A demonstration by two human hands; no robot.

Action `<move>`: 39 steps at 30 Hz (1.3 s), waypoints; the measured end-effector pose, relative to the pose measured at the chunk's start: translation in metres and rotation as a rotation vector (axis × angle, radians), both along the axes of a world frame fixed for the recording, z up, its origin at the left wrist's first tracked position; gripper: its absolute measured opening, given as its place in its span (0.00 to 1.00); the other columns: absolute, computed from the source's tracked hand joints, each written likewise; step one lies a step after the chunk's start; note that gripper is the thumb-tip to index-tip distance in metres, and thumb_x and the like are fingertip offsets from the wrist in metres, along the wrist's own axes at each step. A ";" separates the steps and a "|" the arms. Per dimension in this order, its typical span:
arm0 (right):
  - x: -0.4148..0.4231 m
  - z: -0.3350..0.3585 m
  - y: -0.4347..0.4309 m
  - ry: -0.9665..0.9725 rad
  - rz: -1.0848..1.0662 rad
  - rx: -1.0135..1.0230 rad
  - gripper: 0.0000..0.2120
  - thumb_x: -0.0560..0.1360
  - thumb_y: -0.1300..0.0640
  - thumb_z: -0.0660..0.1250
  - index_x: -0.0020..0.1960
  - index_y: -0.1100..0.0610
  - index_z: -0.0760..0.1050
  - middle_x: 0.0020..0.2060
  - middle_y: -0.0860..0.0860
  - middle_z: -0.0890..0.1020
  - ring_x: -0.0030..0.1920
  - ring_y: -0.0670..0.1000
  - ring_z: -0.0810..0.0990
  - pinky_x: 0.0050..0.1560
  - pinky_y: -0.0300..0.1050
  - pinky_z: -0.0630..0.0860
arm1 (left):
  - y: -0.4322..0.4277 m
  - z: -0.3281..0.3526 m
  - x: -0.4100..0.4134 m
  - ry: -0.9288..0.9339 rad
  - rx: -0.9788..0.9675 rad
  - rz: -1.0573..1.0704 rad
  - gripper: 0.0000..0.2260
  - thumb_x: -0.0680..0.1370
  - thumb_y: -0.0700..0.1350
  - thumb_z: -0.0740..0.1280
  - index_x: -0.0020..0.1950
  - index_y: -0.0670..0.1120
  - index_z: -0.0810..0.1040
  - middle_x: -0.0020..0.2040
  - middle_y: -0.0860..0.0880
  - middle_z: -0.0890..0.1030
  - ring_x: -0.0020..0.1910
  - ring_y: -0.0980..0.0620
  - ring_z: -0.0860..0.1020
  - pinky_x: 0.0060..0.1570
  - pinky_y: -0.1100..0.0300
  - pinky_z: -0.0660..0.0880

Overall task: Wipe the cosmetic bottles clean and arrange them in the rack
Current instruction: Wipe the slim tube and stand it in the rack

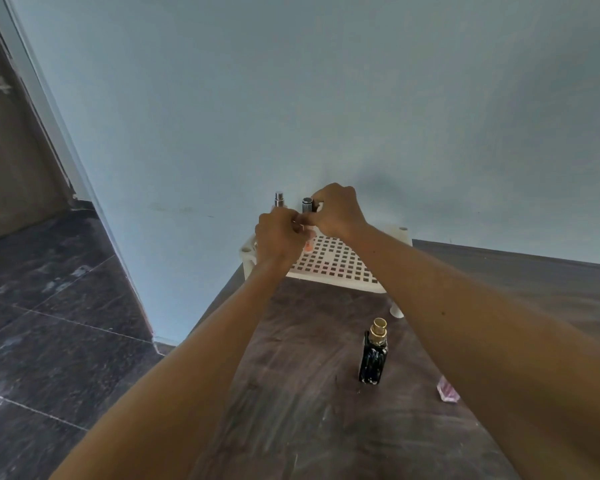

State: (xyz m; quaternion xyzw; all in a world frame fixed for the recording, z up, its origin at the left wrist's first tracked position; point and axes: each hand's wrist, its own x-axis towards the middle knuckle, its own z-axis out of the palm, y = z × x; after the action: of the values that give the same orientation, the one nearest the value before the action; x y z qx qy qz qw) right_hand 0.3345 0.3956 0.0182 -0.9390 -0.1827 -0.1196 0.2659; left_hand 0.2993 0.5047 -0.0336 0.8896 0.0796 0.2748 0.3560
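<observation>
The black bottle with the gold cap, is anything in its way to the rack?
Nothing visible blocks it. The black bottle stands alone on the table, with bare tabletop between it and the white rack. Both hands are busy at the rack's back-left corner, beside bottles already there.

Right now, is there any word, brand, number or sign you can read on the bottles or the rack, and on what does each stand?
None can be read.
Black bottle with the gold cap on the table: no print shows.
Pink item at the right forearm: blurred, mostly hidden.
Peach bottle and silver-capped bottles at the white rack: too small, partly behind the left hand and right hand.
</observation>
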 end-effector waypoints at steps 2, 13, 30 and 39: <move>0.002 -0.002 0.000 0.006 -0.006 -0.003 0.22 0.72 0.48 0.75 0.30 0.57 0.68 0.27 0.49 0.71 0.28 0.47 0.68 0.28 0.36 0.59 | 0.001 -0.003 0.000 0.002 -0.021 0.003 0.07 0.72 0.45 0.76 0.49 0.47 0.86 0.44 0.48 0.87 0.44 0.51 0.85 0.44 0.62 0.75; 0.001 -0.006 0.000 0.072 -0.003 0.011 0.21 0.68 0.47 0.78 0.48 0.64 0.81 0.41 0.56 0.80 0.40 0.53 0.76 0.40 0.43 0.69 | -0.003 -0.008 -0.007 0.011 -0.024 0.004 0.08 0.74 0.45 0.74 0.52 0.47 0.86 0.46 0.48 0.87 0.46 0.50 0.85 0.49 0.56 0.79; -0.009 0.011 -0.005 0.120 -0.056 -0.019 0.20 0.67 0.47 0.79 0.38 0.61 0.74 0.30 0.50 0.74 0.29 0.47 0.71 0.27 0.37 0.62 | 0.001 0.004 -0.014 0.048 0.042 -0.010 0.14 0.75 0.49 0.74 0.59 0.47 0.84 0.56 0.47 0.86 0.49 0.49 0.84 0.35 0.75 0.63; -0.018 0.028 -0.017 0.130 -0.094 -0.093 0.24 0.64 0.42 0.79 0.37 0.61 0.73 0.35 0.52 0.76 0.38 0.51 0.75 0.36 0.38 0.69 | 0.004 0.009 -0.034 0.075 0.114 -0.014 0.17 0.74 0.47 0.75 0.61 0.43 0.83 0.57 0.43 0.85 0.45 0.47 0.86 0.37 0.68 0.74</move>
State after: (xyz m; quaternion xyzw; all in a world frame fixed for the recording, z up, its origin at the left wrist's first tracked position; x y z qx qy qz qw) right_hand 0.3163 0.3787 0.0466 -0.9636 -0.1260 -0.0621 0.2274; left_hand 0.2655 0.5086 -0.0248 0.9186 0.0706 0.2430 0.3035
